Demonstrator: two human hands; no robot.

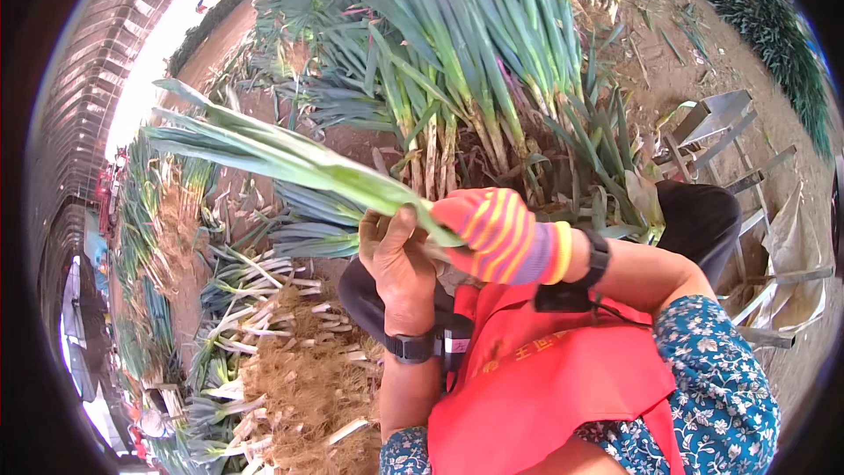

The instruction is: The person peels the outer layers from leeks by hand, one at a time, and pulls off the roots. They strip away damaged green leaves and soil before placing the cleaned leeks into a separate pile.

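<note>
A leek [303, 157] with long pale-green leaves lies slantwise across my hands, its leaf tips pointing to the upper left. My bare left hand [400, 264] is closed round its lower part, with the thumb pressed on the leaves. Close beside it, my right hand [501, 237], in a red, yellow and purple striped glove, is wrapped round the lower end, so its fingertips and the leek's base are mostly hidden. Beyond my hands stands a thick bunch of leeks [475, 62], green leaves up and dirty stems on the soil.
Trimmed leeks with brown matted roots [308, 387] are heaped on the left. More leeks [163, 220] lie farther left. A metal frame [738, 149] with pale sheeting [791, 255] stands at the right. My knees and red apron [545, 378] are close below my hands.
</note>
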